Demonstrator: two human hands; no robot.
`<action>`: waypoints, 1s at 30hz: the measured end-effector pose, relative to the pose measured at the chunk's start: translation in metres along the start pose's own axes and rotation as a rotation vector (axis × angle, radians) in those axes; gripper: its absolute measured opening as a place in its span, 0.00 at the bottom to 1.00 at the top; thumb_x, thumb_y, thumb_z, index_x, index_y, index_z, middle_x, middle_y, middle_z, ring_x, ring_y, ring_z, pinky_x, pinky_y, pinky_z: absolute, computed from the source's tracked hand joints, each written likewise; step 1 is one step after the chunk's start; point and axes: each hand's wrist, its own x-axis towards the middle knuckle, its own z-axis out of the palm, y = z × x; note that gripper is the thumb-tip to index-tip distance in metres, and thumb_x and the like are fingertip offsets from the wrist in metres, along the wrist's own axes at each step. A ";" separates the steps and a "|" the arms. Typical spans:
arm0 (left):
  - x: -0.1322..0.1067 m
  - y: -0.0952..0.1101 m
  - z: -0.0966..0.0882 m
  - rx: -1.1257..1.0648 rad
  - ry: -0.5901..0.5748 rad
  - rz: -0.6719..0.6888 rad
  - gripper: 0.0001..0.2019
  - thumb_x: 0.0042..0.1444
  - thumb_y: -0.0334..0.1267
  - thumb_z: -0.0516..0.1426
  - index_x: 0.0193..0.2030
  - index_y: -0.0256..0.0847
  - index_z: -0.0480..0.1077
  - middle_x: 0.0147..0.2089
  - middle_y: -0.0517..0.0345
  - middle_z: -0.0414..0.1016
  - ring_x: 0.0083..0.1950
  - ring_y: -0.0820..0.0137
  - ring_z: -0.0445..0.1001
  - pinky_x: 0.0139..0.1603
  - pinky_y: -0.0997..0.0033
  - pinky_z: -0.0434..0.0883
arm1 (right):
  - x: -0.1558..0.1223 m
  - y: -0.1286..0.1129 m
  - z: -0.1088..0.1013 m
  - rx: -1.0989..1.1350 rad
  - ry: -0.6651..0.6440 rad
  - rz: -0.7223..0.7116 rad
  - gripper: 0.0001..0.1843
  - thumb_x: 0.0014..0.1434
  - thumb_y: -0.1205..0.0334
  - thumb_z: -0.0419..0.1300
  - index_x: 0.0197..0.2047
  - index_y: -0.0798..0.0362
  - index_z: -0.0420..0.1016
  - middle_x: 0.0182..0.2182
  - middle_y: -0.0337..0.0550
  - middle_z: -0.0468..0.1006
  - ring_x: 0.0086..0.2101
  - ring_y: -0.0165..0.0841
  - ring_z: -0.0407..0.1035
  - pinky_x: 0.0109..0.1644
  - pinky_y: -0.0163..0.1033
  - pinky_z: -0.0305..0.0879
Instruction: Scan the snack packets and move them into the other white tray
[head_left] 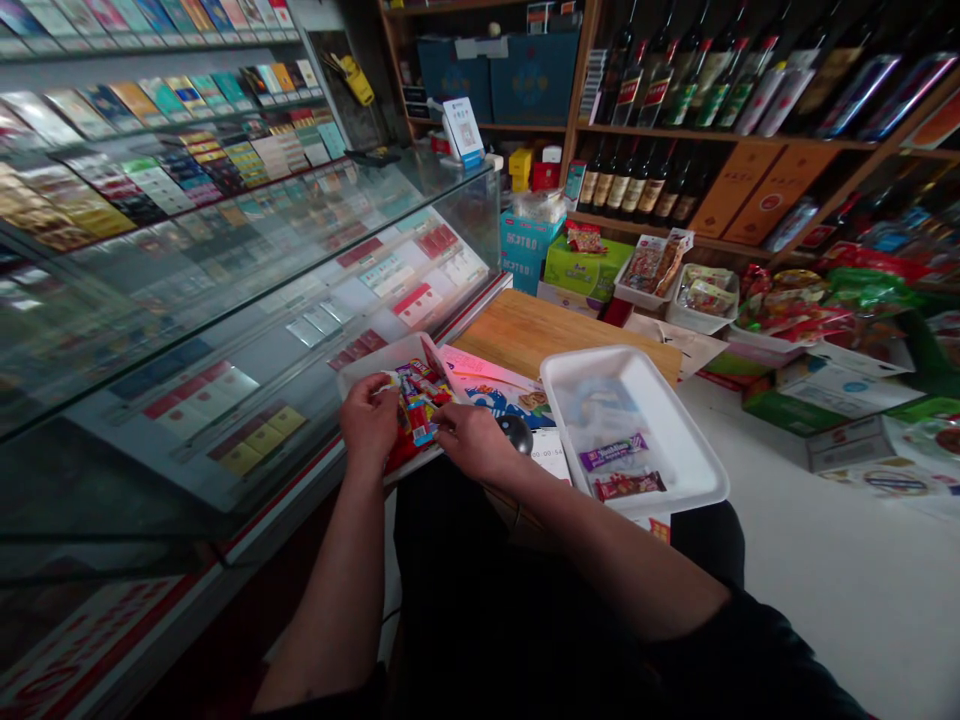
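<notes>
My left hand and my right hand are both closed around a bundle of small colourful snack packets. The bundle lies in a white tray that leans against the glass counter. To the right, a second white tray rests on my lap. In it lie a purple packet and a red packet. A small black round object sits just past my right hand on printed papers.
A glass display counter full of cigarette packs runs along the left. A wooden board lies ahead, with snack boxes behind it. Shelves of wine bottles fill the back wall. Cartons stand on the white floor at right.
</notes>
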 end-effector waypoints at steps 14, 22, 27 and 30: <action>-0.069 0.046 0.022 -0.164 -0.247 0.132 0.16 0.58 0.45 0.61 0.49 0.39 0.77 0.44 0.53 0.83 0.42 0.64 0.82 0.47 0.65 0.79 | -0.045 0.015 -0.051 0.065 0.164 0.115 0.08 0.62 0.64 0.61 0.44 0.48 0.80 0.38 0.38 0.84 0.39 0.32 0.77 0.47 0.35 0.69; -0.119 0.082 0.056 -0.213 -0.448 0.224 0.13 0.61 0.45 0.61 0.46 0.40 0.77 0.43 0.53 0.83 0.41 0.64 0.82 0.46 0.66 0.78 | -0.088 0.062 -0.103 0.010 0.361 0.280 0.08 0.60 0.64 0.61 0.41 0.50 0.81 0.36 0.40 0.85 0.37 0.33 0.78 0.45 0.37 0.70; -0.151 0.097 0.084 -0.173 -0.637 0.270 0.10 0.63 0.44 0.59 0.45 0.43 0.77 0.40 0.55 0.83 0.39 0.65 0.81 0.43 0.66 0.78 | -0.118 0.104 -0.137 -0.125 0.407 0.445 0.09 0.58 0.64 0.63 0.42 0.50 0.82 0.38 0.42 0.85 0.39 0.36 0.79 0.48 0.39 0.71; -0.168 0.101 0.102 -0.178 -0.768 0.328 0.08 0.63 0.42 0.58 0.44 0.44 0.77 0.42 0.56 0.84 0.41 0.65 0.81 0.47 0.66 0.77 | -0.133 0.127 -0.152 -0.199 0.408 0.561 0.10 0.58 0.65 0.63 0.42 0.51 0.83 0.39 0.43 0.85 0.39 0.36 0.79 0.47 0.38 0.70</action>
